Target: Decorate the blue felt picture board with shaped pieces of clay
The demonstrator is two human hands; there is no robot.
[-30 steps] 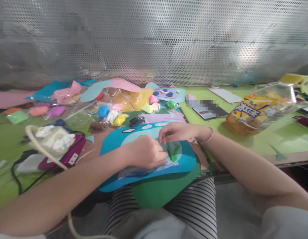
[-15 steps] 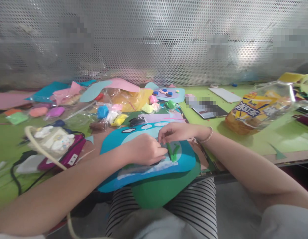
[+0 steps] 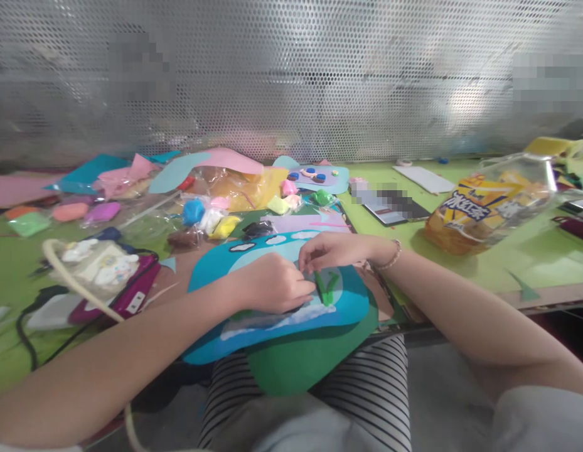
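A blue paper picture lies at the table's front edge, with white cloud shapes outlined in dark at its top and a whitish strip along its bottom. My left hand rests on its middle, fingers curled; what they hold, if anything, is hidden. Close beside it my right hand is bent down over the picture, thumb and fingers pinched together on something too small to make out. Just below the right hand a green clay V shape sits on the picture. Under the picture a green paper sheet hangs over my lap.
Bagged lumps of coloured clay lie behind the picture. A tilted drink bottle is at the right, near a dark phone-like object. At the left are a purple case and a cream strap. A perforated metal screen stands behind.
Both hands keep nearly the same pose and place on the picture. The whole view has shifted very slightly.
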